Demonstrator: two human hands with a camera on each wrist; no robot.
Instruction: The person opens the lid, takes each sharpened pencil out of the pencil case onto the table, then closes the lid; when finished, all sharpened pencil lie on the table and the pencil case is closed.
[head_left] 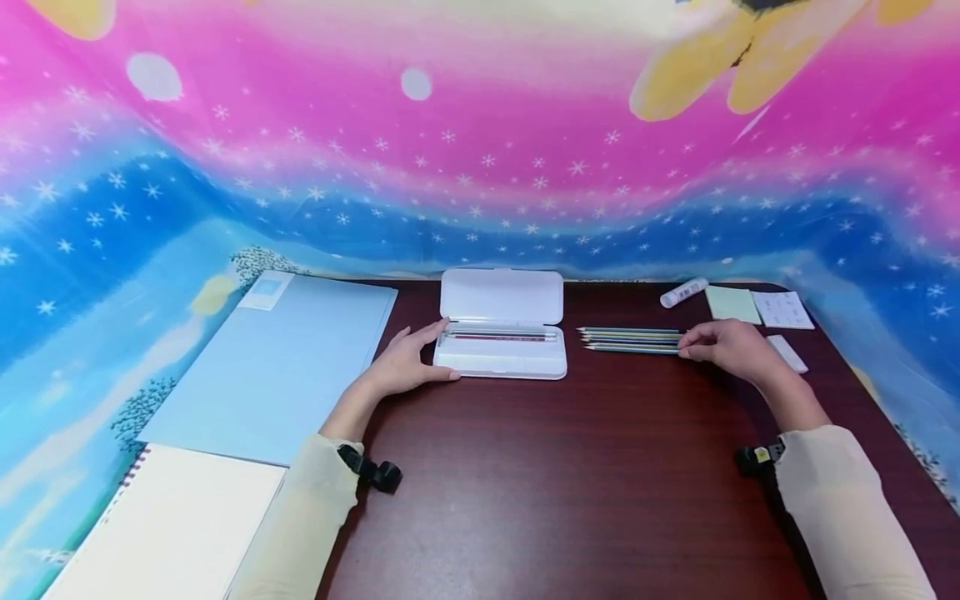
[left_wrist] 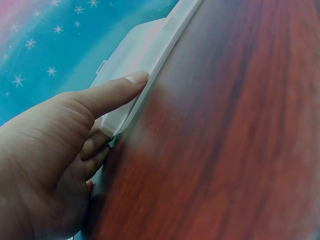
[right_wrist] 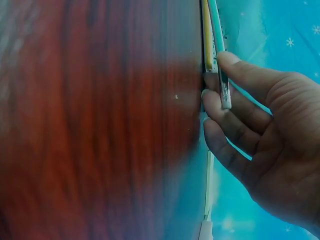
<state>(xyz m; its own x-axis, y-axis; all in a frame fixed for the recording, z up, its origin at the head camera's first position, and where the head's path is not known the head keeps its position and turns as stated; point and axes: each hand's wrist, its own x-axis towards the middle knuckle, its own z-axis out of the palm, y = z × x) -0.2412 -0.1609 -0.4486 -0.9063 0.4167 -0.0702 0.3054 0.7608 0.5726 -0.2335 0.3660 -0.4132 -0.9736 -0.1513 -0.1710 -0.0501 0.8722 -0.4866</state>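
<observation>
The pencil case (head_left: 502,325) lies open on the counter (head_left: 555,483) with one pen (head_left: 501,336) inside, steadied by the left hand (head_left: 405,362) with straight fingers. The right hand (head_left: 723,346) pinches one of the pencils (head_left: 630,340) beside the case; packing looks barely begun.

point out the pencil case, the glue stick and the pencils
pencil case (head_left: 501,297), head view, open lid
glue stick (head_left: 683,292), head view, middle of tube
pencils (head_left: 630,339), head view, middle of the row

No text, label or number is legible; print on the small white sheet (head_left: 782,309), upper right, is too small to read.
</observation>
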